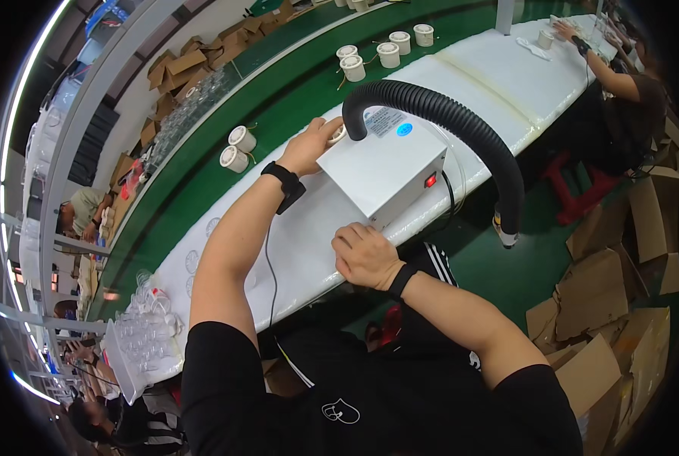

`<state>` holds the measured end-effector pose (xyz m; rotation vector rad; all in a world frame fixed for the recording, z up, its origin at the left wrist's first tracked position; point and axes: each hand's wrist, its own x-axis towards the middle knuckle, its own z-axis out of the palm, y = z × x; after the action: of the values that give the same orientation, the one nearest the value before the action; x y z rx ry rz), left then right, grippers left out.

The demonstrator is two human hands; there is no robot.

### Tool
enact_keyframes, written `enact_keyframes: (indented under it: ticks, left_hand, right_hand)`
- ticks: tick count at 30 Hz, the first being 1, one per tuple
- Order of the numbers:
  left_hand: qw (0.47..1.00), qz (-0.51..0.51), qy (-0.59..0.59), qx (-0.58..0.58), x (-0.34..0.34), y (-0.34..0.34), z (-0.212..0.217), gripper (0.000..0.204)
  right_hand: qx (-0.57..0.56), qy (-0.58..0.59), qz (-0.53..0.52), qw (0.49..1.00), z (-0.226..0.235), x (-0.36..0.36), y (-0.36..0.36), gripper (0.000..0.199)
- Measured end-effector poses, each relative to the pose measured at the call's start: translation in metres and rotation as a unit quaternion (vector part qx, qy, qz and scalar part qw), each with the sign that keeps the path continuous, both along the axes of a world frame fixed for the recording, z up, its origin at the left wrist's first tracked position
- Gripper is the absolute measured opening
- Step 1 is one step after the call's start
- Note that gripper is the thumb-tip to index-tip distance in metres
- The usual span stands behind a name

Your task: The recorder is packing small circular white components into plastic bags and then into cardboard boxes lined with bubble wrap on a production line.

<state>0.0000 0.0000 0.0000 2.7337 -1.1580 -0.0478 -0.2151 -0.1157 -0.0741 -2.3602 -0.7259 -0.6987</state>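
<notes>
The thing to look at is a white cylindrical part (339,135), just above the centre of the frame, which lies at the fingertips of the left hand (307,148), to the right of its knuckles and close against the upper left side of a white metal box (377,167). The left hand is clearly the nearer one: its fingers are bent around the part and seem to touch it, but I cannot tell if they grip it firmly, because the tips go out of sight. The right hand (366,256) is on the opposite side, at the box's lower corner, so the box stands between it and the part; its fingers are curled inward, and whether something is inside them I cannot tell, since the palm is hidden. The long side of the box slants from lower centre up toward the right, while the part's own axis is hard to judge, as only a small piece of it shows. A black corrugated hose (461,114) arches from the box top toward the right (its near end comes down just beside the part), and its far end hangs past the edge of the white-covered table (301,254). The clear plastic pieces (143,328) at lower left overlap too much to be counted.
</notes>
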Motion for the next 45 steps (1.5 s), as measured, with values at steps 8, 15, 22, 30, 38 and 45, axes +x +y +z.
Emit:
enact_keyframes:
  ticks: [8, 15, 22, 30, 38, 45]
  left_hand:
    - [0.97, 0.244, 0.005, -0.024, -0.107, 0.07, 0.03, 0.055]
    - [0.942, 0.313, 0.02, -0.117, -0.179, 0.06, -0.001, 0.063]
    - [0.922, 0.285, -0.165, -0.202, -0.211, 0.093, 0.013, 0.06]
    - [0.924, 0.321, -0.206, -0.015, -0.259, 0.187, -0.02, 0.056]
    - [0.901, 0.327, -0.168, -0.231, -0.276, 0.145, -0.019, 0.064]
    - [0.836, 0.347, -0.137, -0.402, -0.262, 0.128, -0.076, 0.069]
  right_hand:
    - [0.016, 0.003, 0.024, 1.0, 0.005, -0.008, -0.003, 0.016]
    - [0.002, -0.047, 0.013, 0.999, -0.001, -0.006, 0.003, 0.013]
    - [0.112, 0.037, 0.016, 0.993, -0.009, -0.002, 0.004, 0.021]
    - [-0.045, -0.079, 0.078, 0.993, 0.046, 0.055, 0.038, 0.053]
    - [0.15, 0.112, 0.039, 0.982, 0.047, 0.03, 0.023, 0.069]
    - [0.189, 0.147, -0.049, 0.97, 0.005, -0.126, -0.046, 0.064]
